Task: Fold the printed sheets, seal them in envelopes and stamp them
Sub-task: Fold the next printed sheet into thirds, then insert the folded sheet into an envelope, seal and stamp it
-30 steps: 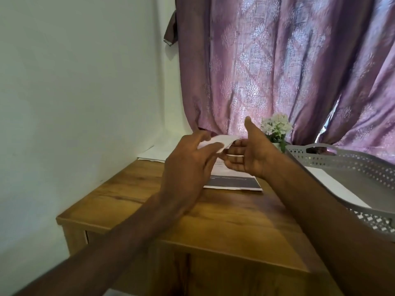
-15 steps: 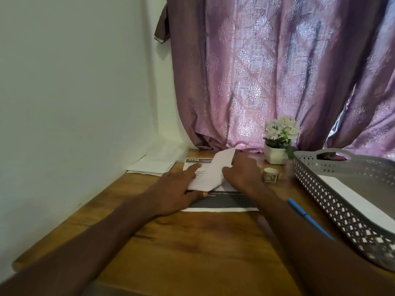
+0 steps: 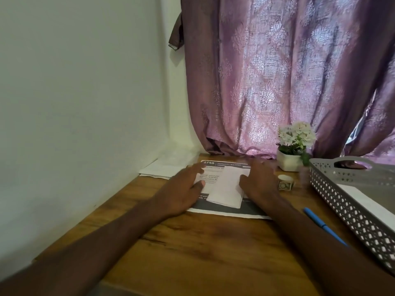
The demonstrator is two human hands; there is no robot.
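Observation:
A folded white sheet point(image 3: 225, 190) lies flat on top of a printed sheet point(image 3: 232, 164) headed "2758", on the wooden table point(image 3: 203, 248). My left hand point(image 3: 183, 190) rests palm down on the printed sheet, its thumb against the folded sheet's left edge. My right hand point(image 3: 259, 182) lies flat against the folded sheet's right edge, fingers pointing away from me. Neither hand grips anything. A small square stamp block point(image 3: 285, 183) stands just right of my right hand.
White papers point(image 3: 168, 167) are piled in the far left corner by the wall. A potted white flower point(image 3: 292, 146) stands at the back before the purple curtain. A blue pen point(image 3: 322, 225) lies beside a grey perforated basket point(image 3: 350, 212) holding white paper.
The hands came down from mid-air to the table with the folded sheet. It now lies flat on the printed sheet instead of being held up at an angle.

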